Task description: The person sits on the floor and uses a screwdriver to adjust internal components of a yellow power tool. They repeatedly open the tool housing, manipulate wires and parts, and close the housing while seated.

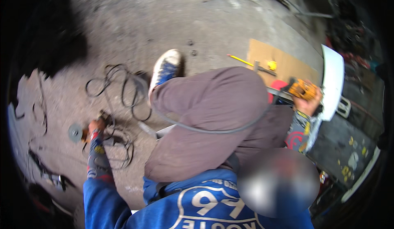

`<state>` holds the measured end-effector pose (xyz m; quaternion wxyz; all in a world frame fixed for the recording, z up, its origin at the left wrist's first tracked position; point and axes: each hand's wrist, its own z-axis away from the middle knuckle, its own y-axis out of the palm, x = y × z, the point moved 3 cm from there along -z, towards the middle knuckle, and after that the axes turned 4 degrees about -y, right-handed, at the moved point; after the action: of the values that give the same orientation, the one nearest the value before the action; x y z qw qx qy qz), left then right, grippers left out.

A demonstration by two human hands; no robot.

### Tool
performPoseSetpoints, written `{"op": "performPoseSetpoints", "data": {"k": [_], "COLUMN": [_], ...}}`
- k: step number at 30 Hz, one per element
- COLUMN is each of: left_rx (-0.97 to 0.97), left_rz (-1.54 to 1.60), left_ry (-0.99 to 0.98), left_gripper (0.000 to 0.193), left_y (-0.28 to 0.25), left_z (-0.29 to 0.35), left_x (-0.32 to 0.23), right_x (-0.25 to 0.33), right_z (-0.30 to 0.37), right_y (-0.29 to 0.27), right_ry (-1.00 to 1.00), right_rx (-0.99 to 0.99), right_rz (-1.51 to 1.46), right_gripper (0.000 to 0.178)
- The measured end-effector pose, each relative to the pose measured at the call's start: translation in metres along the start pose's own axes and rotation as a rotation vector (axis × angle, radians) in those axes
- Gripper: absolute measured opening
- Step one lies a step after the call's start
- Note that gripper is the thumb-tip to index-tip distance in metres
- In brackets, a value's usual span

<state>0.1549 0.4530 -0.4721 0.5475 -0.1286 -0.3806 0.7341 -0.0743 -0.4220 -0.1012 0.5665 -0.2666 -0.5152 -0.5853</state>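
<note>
At the left, low over the concrete floor, my left hand (97,126) is closed around an angle grinder (85,135) with a round grey disc (75,132). My right hand (310,103), far to the right past my knee, grips an orange-and-black power tool (303,88) whose exact kind I cannot make out. A grey cord (221,131) crosses my trouser leg toward that tool. Next to my right hand stands a white curved panel (333,81). A red object (279,85) lies just left of the orange tool, partly hidden by my knee.
Black cable (107,81) lies looped on the floor between my left hand and my shoe (166,69). Beyond my knee are a cardboard sheet (283,56), a yellow pencil (240,59) and a small yellow object (272,65). A dark paint-spotted board (342,151) sits at the right.
</note>
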Motion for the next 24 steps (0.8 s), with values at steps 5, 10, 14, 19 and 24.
{"op": "performPoseSetpoints", "data": {"k": [5,10,14,19,24], "left_rx": [-0.070,-0.054,-0.128,-0.019,-0.392], "left_rz": [-0.101,-0.164,0.009,-0.241,-0.015], "left_ry": [0.084,0.137,-0.007,0.091,0.231], "left_gripper": [0.049,0.039,0.037,0.055,0.065], "left_y": [0.015,0.018,0.017,-0.007,-0.140], "left_z": [-0.022,-0.019,-0.007,-0.003,0.068], "left_x": [-0.006,-0.015,-0.017,-0.029,-0.113], "right_x": [-0.017,-0.020,-0.024,-0.032,-0.043], "right_z": [0.016,0.029,0.032,0.037,0.041], "right_y": [0.025,0.046,0.055,0.060,0.069], "right_ry": [-0.030,-0.009,-0.035,0.043,0.121], "right_rx": [-0.132,-0.238,-0.193,-0.096,-0.138], "right_rz": [-0.141,-0.169,-0.183,-0.289,-0.339], "right_gripper": [0.038,0.041,0.037,0.029,0.035]}}
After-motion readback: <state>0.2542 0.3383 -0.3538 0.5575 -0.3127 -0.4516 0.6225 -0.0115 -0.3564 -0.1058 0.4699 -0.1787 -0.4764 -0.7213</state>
